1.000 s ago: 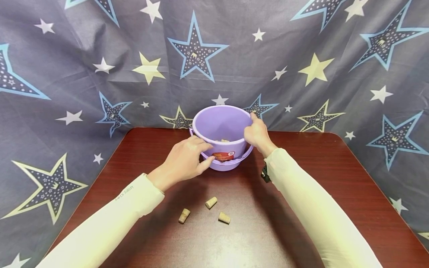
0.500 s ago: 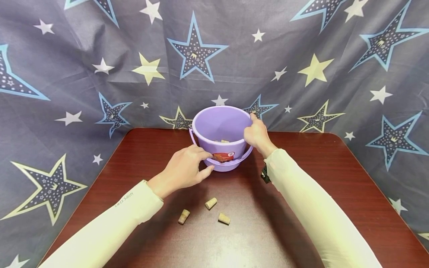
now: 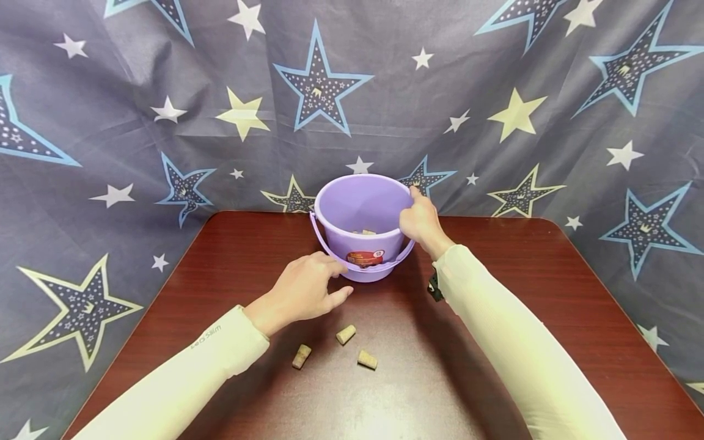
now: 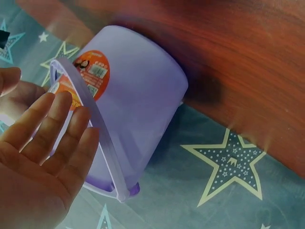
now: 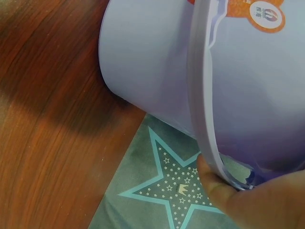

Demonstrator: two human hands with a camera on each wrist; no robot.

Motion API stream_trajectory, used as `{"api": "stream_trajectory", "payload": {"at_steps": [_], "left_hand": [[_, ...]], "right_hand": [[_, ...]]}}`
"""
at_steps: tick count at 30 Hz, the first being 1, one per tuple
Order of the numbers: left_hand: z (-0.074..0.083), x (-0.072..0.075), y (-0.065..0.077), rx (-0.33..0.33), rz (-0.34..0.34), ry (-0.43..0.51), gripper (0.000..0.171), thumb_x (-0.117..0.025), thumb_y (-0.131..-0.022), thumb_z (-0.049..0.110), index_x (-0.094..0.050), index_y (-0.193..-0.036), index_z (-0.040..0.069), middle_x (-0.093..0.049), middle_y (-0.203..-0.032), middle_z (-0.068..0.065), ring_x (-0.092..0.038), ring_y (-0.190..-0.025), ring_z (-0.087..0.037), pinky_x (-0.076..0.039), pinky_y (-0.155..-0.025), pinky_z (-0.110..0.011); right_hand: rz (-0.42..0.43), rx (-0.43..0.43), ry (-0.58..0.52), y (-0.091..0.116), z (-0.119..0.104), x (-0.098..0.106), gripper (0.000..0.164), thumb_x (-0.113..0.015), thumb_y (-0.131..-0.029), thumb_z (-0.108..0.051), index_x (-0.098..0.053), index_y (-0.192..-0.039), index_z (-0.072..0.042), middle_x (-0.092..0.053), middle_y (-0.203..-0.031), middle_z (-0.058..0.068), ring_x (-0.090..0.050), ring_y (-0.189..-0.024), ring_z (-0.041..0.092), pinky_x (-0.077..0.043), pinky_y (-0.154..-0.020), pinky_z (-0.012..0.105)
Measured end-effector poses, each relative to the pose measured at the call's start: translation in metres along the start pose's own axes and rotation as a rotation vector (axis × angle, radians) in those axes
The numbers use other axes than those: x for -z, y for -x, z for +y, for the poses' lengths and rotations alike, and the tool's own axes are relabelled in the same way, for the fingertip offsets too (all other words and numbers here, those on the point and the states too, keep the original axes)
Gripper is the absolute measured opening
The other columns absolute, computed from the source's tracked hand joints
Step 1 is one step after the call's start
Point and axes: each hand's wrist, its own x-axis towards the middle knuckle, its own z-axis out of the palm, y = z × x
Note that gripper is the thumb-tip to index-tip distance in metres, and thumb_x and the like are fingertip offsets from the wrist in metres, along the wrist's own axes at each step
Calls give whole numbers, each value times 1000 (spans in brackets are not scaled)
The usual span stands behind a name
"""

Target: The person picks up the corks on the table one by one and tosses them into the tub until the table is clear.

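A lavender plastic bucket (image 3: 335, 237) stands upright at the back of the table, with a red label on its front. Its handle (image 3: 319, 239) hangs down across the front. My right hand (image 3: 423, 223) grips the rim on the right side; in the right wrist view the thumb lies by the handle's end. At the bucket's front left is my left hand (image 3: 305, 287), fingers extended and holding nothing. In the left wrist view its fingertips (image 4: 90, 136) are beside the handle; contact is unclear. A few corks (image 3: 367, 232) show inside the bucket, mostly hidden by its wall.
Three loose corks, a left one (image 3: 301, 356), a middle one (image 3: 346, 334) and a right one (image 3: 367, 359), lie on the brown table (image 3: 495, 293) in front of the bucket. Star-patterned grey cloth (image 3: 385, 79) hangs close behind the table.
My left hand has moved down from the bucket's front, toward the loose corks, uncovering more of the handle and label. My right hand and the bucket stay in place.
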Motion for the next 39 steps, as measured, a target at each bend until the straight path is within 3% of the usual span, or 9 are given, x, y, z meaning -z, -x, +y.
{"api": "stream_trajectory", "payload": {"at_steps": [10,32,39], "left_hand": [[3,-8,7,14,-54,-24,31,-76,-86,41,-81,-103,15,-75,-97,1,-67,-90,-21,-56,-75,-42],[11,-22,19,107,-192,-3,41,-77,-83,49,-79,-104,14,-76,-98,0,-70,-94,-24,-56,-80,-45],[16,-28,24,125,-215,-15,41,-79,-81,50,-78,-98,13,-75,-90,-1,-70,-85,-27,-55,-76,-46]], "right_hand": [[6,5,1,0,0,0,73,-40,-92,-5,-25,-163,-8,-36,-163,16,-35,-148,30,-27,-121,41],[6,-8,-12,0,0,0,75,-41,-91,-4,-25,-164,-8,-35,-163,16,-35,-148,29,-28,-121,41],[4,-6,-12,0,-1,0,73,-40,-92,-4,-24,-164,-8,-34,-163,15,-35,-148,29,-27,-121,41]]}}
